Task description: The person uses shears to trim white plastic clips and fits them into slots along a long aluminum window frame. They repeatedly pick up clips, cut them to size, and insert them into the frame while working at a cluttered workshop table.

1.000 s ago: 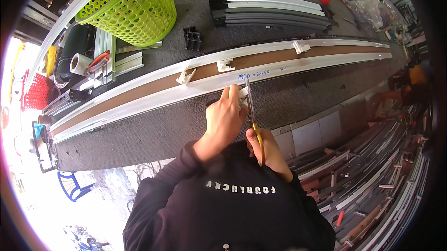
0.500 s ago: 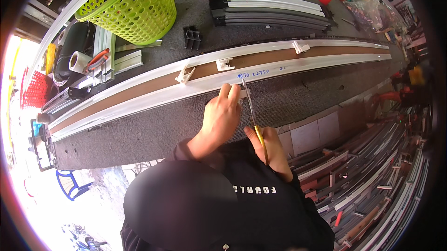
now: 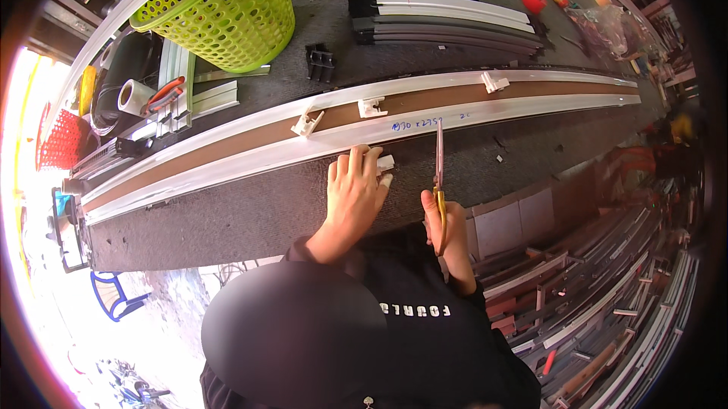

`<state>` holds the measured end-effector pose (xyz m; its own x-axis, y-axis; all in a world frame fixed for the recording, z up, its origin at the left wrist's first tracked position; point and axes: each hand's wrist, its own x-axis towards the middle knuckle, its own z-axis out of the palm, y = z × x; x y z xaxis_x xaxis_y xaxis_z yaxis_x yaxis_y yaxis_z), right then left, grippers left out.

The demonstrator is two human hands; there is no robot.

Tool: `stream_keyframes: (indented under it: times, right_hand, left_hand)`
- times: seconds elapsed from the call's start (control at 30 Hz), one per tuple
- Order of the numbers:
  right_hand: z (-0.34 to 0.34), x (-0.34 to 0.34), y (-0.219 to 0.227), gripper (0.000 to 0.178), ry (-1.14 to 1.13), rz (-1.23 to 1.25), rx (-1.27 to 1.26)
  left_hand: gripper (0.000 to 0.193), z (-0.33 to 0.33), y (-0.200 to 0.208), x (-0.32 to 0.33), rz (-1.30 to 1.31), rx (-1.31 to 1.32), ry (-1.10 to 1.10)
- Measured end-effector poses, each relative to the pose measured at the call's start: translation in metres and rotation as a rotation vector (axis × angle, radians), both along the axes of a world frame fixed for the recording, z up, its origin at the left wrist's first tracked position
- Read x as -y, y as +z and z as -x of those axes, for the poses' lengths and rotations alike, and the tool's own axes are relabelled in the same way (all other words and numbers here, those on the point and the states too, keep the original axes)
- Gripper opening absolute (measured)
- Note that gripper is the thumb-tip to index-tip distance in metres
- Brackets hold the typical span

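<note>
My left hand (image 3: 350, 195) rests at the near edge of the long white profile. A small white piece (image 3: 386, 162) is pinched between its thumb and fingers. To its right, my right hand (image 3: 450, 233) grips a pair of scissors (image 3: 440, 174) with yellow handles. Their blades look closed and point away from me, the tips over the profile. The white profile (image 3: 250, 160) has a brown strip down its middle and blue handwriting on its near side. White plastic fittings (image 3: 307, 123) sit along it.
A green perforated basket (image 3: 246, 22) stands at the back left. Behind the profile lie a black plastic part (image 3: 319, 62) and a bundle of white and grey strips (image 3: 451, 16). Orange-handled pliers (image 3: 164, 94) rest at left. Many profiles (image 3: 599, 288) are stacked at lower right.
The scissors have swung right and more upright, away from the white piece. My left fingers have spread and shifted slightly. A small white scrap now shows on the bench farther right.
</note>
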<state>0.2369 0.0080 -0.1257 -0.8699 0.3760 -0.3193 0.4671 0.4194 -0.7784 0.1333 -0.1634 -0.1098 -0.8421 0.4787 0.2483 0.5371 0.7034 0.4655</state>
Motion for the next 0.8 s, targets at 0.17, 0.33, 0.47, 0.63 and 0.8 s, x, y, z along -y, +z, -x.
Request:
stream_keyframes:
  times: [0.17,0.33,0.47,0.63,0.8]
  right_hand:
    - [-0.001,0.003,0.007,0.078,-0.001,0.020,0.034]
    - [0.001,0.008,0.024,0.079,-0.001,0.185,0.117]
    - [0.003,0.012,0.035,0.076,0.176,-0.022,0.023]
    - [-0.001,0.019,0.041,0.079,0.307,0.032,-0.046]
    - [-0.004,0.020,0.042,0.082,0.325,0.311,-0.047]
  left_hand:
    - [0.070,0.008,0.033,0.052,-0.205,0.266,-0.034]
    - [0.060,0.058,0.007,0.067,0.004,-0.169,0.362]
    - [0.053,0.070,-0.002,0.063,-0.160,-0.145,0.244]
    - [0.041,0.036,0.020,0.049,-0.778,0.683,-0.086]
    - [0.044,0.029,0.028,0.042,-0.764,0.892,-0.229]
